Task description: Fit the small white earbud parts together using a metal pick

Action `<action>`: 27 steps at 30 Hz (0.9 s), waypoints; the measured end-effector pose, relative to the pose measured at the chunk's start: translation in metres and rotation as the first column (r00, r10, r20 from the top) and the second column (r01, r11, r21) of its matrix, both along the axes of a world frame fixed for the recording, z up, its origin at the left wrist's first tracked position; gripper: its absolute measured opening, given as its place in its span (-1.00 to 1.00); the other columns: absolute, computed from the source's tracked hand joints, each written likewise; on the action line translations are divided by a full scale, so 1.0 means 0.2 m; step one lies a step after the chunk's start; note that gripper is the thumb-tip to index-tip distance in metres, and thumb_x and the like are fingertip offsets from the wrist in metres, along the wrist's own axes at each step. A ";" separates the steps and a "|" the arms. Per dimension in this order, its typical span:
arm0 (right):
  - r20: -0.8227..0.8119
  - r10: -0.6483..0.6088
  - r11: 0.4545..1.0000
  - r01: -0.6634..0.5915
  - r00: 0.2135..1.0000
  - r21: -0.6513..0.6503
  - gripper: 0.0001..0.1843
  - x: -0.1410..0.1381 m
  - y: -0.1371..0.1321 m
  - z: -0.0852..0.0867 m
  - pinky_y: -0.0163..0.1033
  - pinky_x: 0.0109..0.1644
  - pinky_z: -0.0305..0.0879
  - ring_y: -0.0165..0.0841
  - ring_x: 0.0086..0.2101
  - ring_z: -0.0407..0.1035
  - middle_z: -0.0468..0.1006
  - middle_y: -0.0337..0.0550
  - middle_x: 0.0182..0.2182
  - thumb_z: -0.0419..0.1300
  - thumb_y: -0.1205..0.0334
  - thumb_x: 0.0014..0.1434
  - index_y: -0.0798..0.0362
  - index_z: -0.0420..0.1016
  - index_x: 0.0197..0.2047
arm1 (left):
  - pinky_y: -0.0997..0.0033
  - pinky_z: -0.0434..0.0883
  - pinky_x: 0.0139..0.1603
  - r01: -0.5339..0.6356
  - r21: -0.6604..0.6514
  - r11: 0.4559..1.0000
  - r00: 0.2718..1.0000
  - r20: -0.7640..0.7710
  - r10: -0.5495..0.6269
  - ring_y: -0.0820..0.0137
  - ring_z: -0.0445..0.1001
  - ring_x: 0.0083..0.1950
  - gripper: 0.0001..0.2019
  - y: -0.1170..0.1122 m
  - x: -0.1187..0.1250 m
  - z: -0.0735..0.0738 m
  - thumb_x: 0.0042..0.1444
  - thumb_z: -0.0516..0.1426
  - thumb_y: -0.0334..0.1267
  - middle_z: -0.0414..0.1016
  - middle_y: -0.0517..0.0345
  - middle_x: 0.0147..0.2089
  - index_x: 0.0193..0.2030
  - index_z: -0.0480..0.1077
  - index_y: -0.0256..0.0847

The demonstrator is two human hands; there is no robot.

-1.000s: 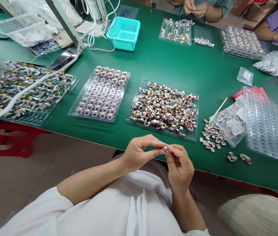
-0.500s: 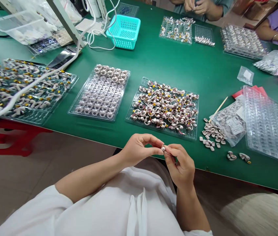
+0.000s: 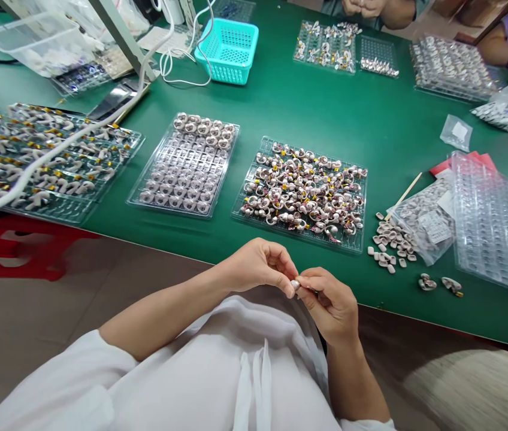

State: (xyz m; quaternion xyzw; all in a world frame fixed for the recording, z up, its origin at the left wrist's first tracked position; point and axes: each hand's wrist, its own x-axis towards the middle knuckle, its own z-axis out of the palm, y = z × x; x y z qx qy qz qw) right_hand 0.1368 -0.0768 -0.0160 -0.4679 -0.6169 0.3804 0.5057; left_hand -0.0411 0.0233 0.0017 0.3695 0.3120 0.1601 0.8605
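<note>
Both hands meet just in front of the green table's near edge (image 3: pixel 200 254). My left hand (image 3: pixel 258 266) and my right hand (image 3: pixel 332 302) pinch one small pale earbud part (image 3: pixel 296 284) between their fingertips. Directly beyond them lies a clear tray (image 3: pixel 301 191) heaped with similar pinkish shells with tiny wires. To its left, another clear tray (image 3: pixel 186 167) holds shells set in rows. A loose pile of small pale caps (image 3: pixel 391 245) lies to the right of the heaped tray.
A wide tray of parts (image 3: pixel 42 158) crossed by a white cable sits far left. Stacked empty clear trays (image 3: pixel 490 224) and a bag of parts lie at right. A teal basket (image 3: pixel 227 51) stands at the back. Other people's hands (image 3: pixel 364 7) work across the table. A red stool (image 3: pixel 15 251) is below left.
My hands have drawn slightly lower and closer to my body, fingers curling tighter around the small part. The view has shifted a little downward.
</note>
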 end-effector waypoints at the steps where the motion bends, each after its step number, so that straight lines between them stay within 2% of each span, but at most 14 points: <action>1: 0.001 0.002 1.000 -0.002 1.000 0.003 -0.64 0.00 0.00 0.00 -0.31 -0.34 0.36 -0.36 -0.28 0.47 0.57 -0.15 -0.24 0.23 0.55 0.16 -0.08 0.54 -0.07 | 0.45 0.54 -0.31 -0.001 -0.008 1.000 1.000 0.011 0.001 0.41 0.61 -0.43 -0.74 0.00 0.00 -0.01 -0.31 0.45 -0.48 0.64 0.13 -0.48 -0.43 0.53 -0.34; 8: -0.020 -0.010 1.000 0.010 1.000 0.016 -0.63 -0.02 0.02 0.00 -0.30 -0.34 0.37 -0.35 -0.29 0.47 0.58 -0.15 -0.25 0.23 0.56 0.16 -0.08 0.55 -0.07 | 0.37 0.56 -0.30 -0.041 -0.031 0.999 0.999 0.035 0.042 0.36 0.61 -0.43 -0.72 -0.01 -0.01 -0.02 -0.36 0.48 -0.43 0.64 0.11 -0.49 -0.49 0.51 -0.33; 12: -0.039 -0.011 0.999 0.010 0.999 -0.032 -0.65 -0.01 0.01 0.00 -0.28 -0.31 0.39 -0.34 -0.28 0.47 0.57 -0.15 -0.25 0.23 0.52 0.18 -0.09 0.56 -0.07 | 0.42 0.52 -0.30 -0.039 0.034 0.999 0.999 -0.003 0.039 0.41 0.59 -0.41 -0.70 -0.01 0.00 -0.01 -0.35 0.48 -0.42 0.62 0.14 -0.47 -0.45 0.51 -0.33; 14: -0.033 -0.016 0.997 0.013 0.999 -0.081 -0.70 0.01 0.01 0.01 -0.27 -0.27 0.41 -0.34 -0.26 0.47 0.56 -0.15 -0.25 0.22 0.49 0.21 -0.09 0.57 -0.08 | 0.44 0.50 -0.27 -0.004 0.068 0.998 1.000 -0.006 0.004 0.44 0.57 -0.37 -0.65 0.01 0.01 -0.01 -0.32 0.48 -0.40 0.63 0.16 -0.40 -0.34 0.52 -0.32; 18: 0.060 -0.021 0.992 0.028 0.998 -0.124 -0.76 0.06 0.03 0.06 -0.27 -0.24 0.41 -0.34 -0.25 0.47 0.55 -0.14 -0.25 0.22 0.42 0.23 -0.06 0.56 -0.08 | 0.40 0.49 -0.13 0.156 0.111 0.982 0.987 0.016 -0.159 0.43 0.58 -0.24 -0.60 0.04 0.00 -0.02 -0.15 0.44 -0.29 0.64 0.12 -0.26 -0.14 0.51 -0.29; 20: 0.137 -0.025 0.994 0.039 0.990 -0.103 -0.78 0.08 0.04 0.08 -0.28 -0.26 0.40 -0.35 -0.26 0.46 0.55 -0.13 -0.25 0.21 0.40 0.24 -0.04 0.55 -0.07 | 0.38 0.48 -0.09 0.179 0.157 0.971 0.984 -0.029 -0.176 0.40 0.58 -0.21 -0.67 0.05 -0.02 -0.01 -0.05 0.39 -0.22 0.63 0.08 -0.24 -0.17 0.50 -0.30; 24: 0.300 -0.080 0.996 0.084 0.951 0.000 -0.73 0.08 0.04 0.08 -0.30 -0.33 0.38 -0.37 -0.29 0.45 0.54 -0.12 -0.23 0.16 0.43 0.25 -0.03 0.51 -0.02 | 0.42 0.45 -0.16 0.116 0.256 0.960 0.986 -0.143 -0.081 0.41 0.55 -0.26 -0.76 0.05 -0.04 0.02 0.01 0.35 -0.21 0.61 0.10 -0.31 -0.25 0.49 -0.30; 27: 0.351 -0.131 0.988 0.094 0.927 0.121 -0.63 0.07 0.03 0.05 -0.26 -0.25 0.42 -0.34 -0.23 0.46 0.53 -0.11 -0.20 0.14 0.48 0.24 -0.07 0.47 0.05 | 0.43 0.45 -0.17 0.106 0.250 0.962 0.990 -0.122 -0.077 0.43 0.54 -0.28 -0.78 0.03 -0.04 0.04 0.03 0.34 -0.22 0.60 0.10 -0.33 -0.27 0.50 -0.31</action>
